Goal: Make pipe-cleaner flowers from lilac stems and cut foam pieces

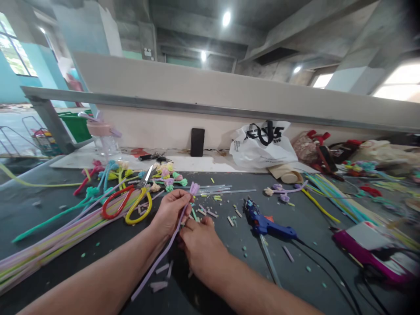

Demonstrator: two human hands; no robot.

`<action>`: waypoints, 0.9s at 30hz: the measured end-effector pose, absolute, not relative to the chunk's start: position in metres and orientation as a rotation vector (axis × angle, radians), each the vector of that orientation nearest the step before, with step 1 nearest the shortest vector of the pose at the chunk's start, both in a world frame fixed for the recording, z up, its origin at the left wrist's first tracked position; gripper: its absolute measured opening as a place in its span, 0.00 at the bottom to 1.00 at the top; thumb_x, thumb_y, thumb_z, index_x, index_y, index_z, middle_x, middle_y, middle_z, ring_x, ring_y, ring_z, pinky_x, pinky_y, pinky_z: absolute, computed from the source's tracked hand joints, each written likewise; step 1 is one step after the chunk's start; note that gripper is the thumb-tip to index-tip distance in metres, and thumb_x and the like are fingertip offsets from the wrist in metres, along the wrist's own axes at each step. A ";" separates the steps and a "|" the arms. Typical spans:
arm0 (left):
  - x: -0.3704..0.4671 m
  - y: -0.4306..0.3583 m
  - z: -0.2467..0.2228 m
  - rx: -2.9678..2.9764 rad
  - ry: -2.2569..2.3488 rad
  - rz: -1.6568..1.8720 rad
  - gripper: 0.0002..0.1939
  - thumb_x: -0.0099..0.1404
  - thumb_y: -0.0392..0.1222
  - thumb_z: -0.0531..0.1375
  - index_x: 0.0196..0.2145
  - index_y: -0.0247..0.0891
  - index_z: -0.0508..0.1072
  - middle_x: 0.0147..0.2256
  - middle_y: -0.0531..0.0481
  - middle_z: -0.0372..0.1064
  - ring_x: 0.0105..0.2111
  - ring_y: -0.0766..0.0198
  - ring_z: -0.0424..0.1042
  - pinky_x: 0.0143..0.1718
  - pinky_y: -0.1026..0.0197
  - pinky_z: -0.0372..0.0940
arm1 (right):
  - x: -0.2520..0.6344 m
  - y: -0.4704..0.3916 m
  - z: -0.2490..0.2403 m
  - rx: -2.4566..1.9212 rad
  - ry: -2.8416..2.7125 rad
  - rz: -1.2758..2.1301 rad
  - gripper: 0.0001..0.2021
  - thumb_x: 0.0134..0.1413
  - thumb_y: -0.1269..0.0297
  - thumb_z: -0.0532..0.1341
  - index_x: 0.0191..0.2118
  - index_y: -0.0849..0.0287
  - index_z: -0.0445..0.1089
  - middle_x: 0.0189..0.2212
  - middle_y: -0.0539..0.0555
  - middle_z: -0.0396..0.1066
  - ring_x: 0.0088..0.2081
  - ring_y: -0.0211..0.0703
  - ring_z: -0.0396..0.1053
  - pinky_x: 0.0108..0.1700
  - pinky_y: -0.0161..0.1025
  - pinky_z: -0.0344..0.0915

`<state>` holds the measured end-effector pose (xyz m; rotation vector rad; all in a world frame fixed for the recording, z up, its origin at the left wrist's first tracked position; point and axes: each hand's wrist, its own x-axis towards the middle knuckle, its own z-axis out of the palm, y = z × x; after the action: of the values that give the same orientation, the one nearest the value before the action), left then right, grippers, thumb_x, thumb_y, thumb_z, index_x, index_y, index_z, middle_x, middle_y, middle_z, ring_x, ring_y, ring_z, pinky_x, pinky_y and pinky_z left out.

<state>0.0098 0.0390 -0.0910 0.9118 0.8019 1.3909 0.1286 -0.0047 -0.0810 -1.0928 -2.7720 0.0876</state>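
My left hand (169, 211) grips a long lilac pipe cleaner (156, 264) near its upper end, which carries a small curled lilac bud (194, 188). The stem slants down to the left across the dark table (49, 210). My right hand (200, 245) lies just right of the stem, fingers curled on the table among short cut bits (210, 213); whether it pinches anything I cannot tell. Red-and-yellow-handled scissors (131, 202) lie open to the left of my left hand.
A blue glue gun (267, 224) with a black cord lies to the right. Long coloured pipe cleaners (49, 243) pile at the left, finished flowers (167, 175) behind. A phone (197, 142), white plastic bag (262, 146), clear bottle (104, 140) and pink case (370, 253) stand around.
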 end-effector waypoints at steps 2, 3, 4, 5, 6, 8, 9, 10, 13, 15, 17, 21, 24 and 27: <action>0.011 0.037 -0.091 0.925 0.808 1.374 0.09 0.55 0.43 0.60 0.25 0.35 0.66 0.13 0.57 0.62 0.08 0.76 0.52 0.09 0.73 0.45 | 0.129 -0.007 -0.082 -1.033 -2.807 0.060 0.07 0.51 0.73 0.54 0.37 0.61 0.66 0.37 0.57 0.69 0.40 0.46 0.65 0.41 0.45 0.51; 0.012 0.036 -0.091 0.929 0.813 1.370 0.09 0.55 0.43 0.60 0.25 0.35 0.66 0.12 0.57 0.61 0.08 0.76 0.52 0.09 0.73 0.45 | 0.129 -0.009 -0.083 -1.011 -2.817 0.043 0.08 0.51 0.73 0.53 0.37 0.62 0.65 0.37 0.58 0.69 0.41 0.47 0.65 0.42 0.46 0.51; 0.012 0.036 -0.091 0.936 0.821 1.369 0.09 0.55 0.43 0.60 0.25 0.35 0.66 0.12 0.57 0.61 0.08 0.76 0.53 0.09 0.73 0.45 | 0.128 -0.010 -0.084 -0.999 -2.822 0.029 0.08 0.51 0.72 0.53 0.38 0.62 0.65 0.37 0.59 0.69 0.41 0.49 0.64 0.42 0.47 0.51; 0.012 0.035 -0.091 0.946 0.831 1.370 0.10 0.55 0.44 0.60 0.25 0.35 0.66 0.12 0.58 0.61 0.08 0.76 0.53 0.09 0.73 0.45 | 0.127 -0.011 -0.084 -0.999 -2.822 0.020 0.08 0.51 0.71 0.53 0.38 0.63 0.65 0.37 0.59 0.69 0.41 0.49 0.64 0.42 0.48 0.51; 0.012 0.035 -0.091 0.957 0.842 1.372 0.10 0.55 0.44 0.60 0.25 0.35 0.66 0.12 0.58 0.61 0.08 0.76 0.53 0.09 0.74 0.45 | 0.127 -0.012 -0.084 -1.014 -2.814 0.015 0.08 0.51 0.71 0.53 0.38 0.63 0.65 0.37 0.59 0.69 0.41 0.50 0.64 0.43 0.48 0.51; 0.013 0.036 -0.092 0.977 0.861 1.373 0.10 0.55 0.44 0.60 0.25 0.35 0.66 0.12 0.58 0.62 0.08 0.76 0.52 0.09 0.74 0.45 | 0.125 -0.012 -0.083 -1.074 -2.789 0.017 0.09 0.50 0.72 0.53 0.38 0.63 0.66 0.37 0.59 0.69 0.39 0.49 0.65 0.44 0.49 0.51; 0.013 0.036 -0.093 0.985 0.868 1.375 0.10 0.55 0.44 0.61 0.25 0.35 0.66 0.12 0.57 0.62 0.08 0.77 0.52 0.09 0.74 0.46 | 0.125 -0.013 -0.082 -1.112 -2.780 0.021 0.10 0.50 0.73 0.52 0.39 0.63 0.66 0.37 0.59 0.69 0.38 0.48 0.65 0.44 0.50 0.50; 0.014 0.036 -0.094 0.987 0.868 1.373 0.10 0.55 0.44 0.61 0.25 0.35 0.66 0.12 0.57 0.62 0.08 0.77 0.52 0.09 0.74 0.46 | 0.124 -0.013 -0.081 -1.140 -2.778 0.021 0.11 0.50 0.74 0.52 0.40 0.64 0.66 0.37 0.59 0.70 0.37 0.47 0.65 0.45 0.50 0.50; 0.014 0.036 -0.094 0.972 0.833 1.354 0.10 0.54 0.44 0.61 0.26 0.35 0.66 0.12 0.57 0.62 0.08 0.76 0.53 0.10 0.74 0.47 | 0.124 -0.017 -0.079 -1.110 -2.820 -0.019 0.11 0.50 0.74 0.51 0.40 0.66 0.65 0.37 0.62 0.69 0.38 0.49 0.65 0.45 0.51 0.50; 0.013 0.036 -0.094 0.953 0.806 1.335 0.11 0.54 0.45 0.61 0.26 0.35 0.66 0.13 0.57 0.62 0.08 0.76 0.54 0.09 0.73 0.47 | 0.126 -0.020 -0.079 -1.018 -2.845 -0.017 0.12 0.47 0.73 0.53 0.39 0.66 0.65 0.36 0.62 0.69 0.40 0.50 0.64 0.44 0.49 0.50; 0.012 0.036 -0.094 0.935 0.789 1.329 0.10 0.54 0.44 0.61 0.25 0.35 0.66 0.14 0.57 0.63 0.09 0.76 0.53 0.09 0.73 0.47 | 0.129 -0.022 -0.081 -0.968 -2.829 0.062 0.11 0.43 0.74 0.54 0.38 0.64 0.64 0.34 0.60 0.69 0.38 0.48 0.64 0.44 0.46 0.50; 0.009 0.039 -0.093 0.899 0.764 1.358 0.10 0.52 0.43 0.62 0.24 0.35 0.66 0.19 0.54 0.66 0.11 0.76 0.55 0.09 0.73 0.49 | 0.139 -0.014 -0.085 -1.082 -2.673 0.272 0.07 0.45 0.77 0.53 0.32 0.61 0.62 0.29 0.53 0.70 0.30 0.40 0.64 0.41 0.40 0.50; 0.008 0.041 -0.093 0.879 0.754 1.397 0.10 0.51 0.42 0.63 0.24 0.34 0.66 0.23 0.53 0.67 0.14 0.76 0.58 0.10 0.73 0.50 | 0.144 -0.008 -0.086 -1.131 -2.545 0.331 0.08 0.51 0.78 0.51 0.34 0.60 0.62 0.29 0.51 0.70 0.31 0.38 0.65 0.43 0.41 0.48; 0.007 0.041 -0.093 0.874 0.750 1.416 0.10 0.51 0.42 0.63 0.24 0.34 0.66 0.24 0.53 0.67 0.14 0.76 0.58 0.10 0.74 0.51 | 0.139 -0.009 -0.087 -1.085 -2.578 0.272 0.07 0.55 0.73 0.51 0.37 0.59 0.64 0.32 0.52 0.71 0.36 0.41 0.66 0.45 0.43 0.47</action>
<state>0.0069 0.0409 -0.0930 0.8737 0.7495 1.4162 0.1387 -0.0093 -0.0869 -1.0846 -2.5780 0.2717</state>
